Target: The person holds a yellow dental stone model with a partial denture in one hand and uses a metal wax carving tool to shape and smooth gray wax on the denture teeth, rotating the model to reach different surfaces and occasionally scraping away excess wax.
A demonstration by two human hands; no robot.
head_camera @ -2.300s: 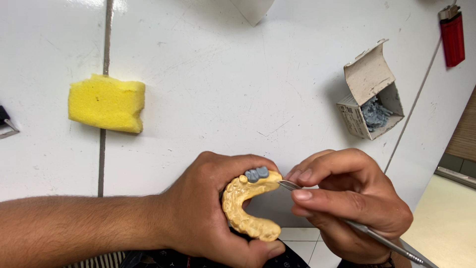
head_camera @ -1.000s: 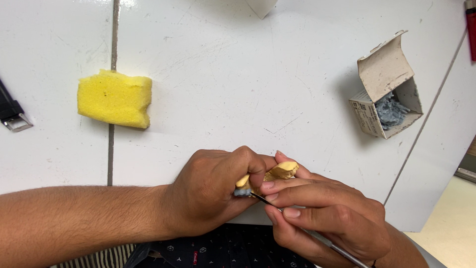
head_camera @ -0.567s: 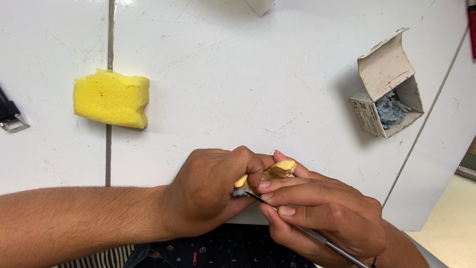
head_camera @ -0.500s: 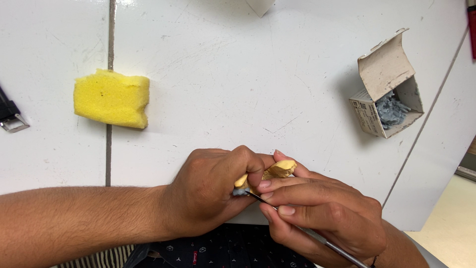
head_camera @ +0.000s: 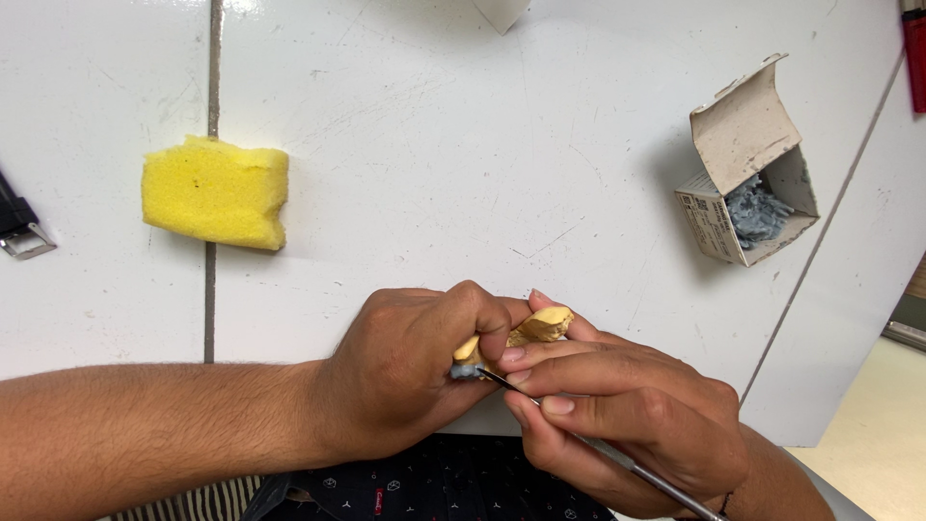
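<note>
Left hand (head_camera: 410, 371): I'm gripping the cast (head_camera: 526, 333), near centre, mostly hidden in my fingers.
Right hand (head_camera: 627, 415): pinching the tool (head_camera: 617, 453), tip on the cast's grey bit.
Far left: sponge (head_camera: 214, 191).
Far right: open box (head_camera: 750, 178).

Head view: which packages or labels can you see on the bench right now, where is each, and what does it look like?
Small cardboard box: right side of the white table, flap open, grey-brown, grey material inside.
Printed label: on the box's left side, white, print too small to tell.
No screens or signs.
</note>
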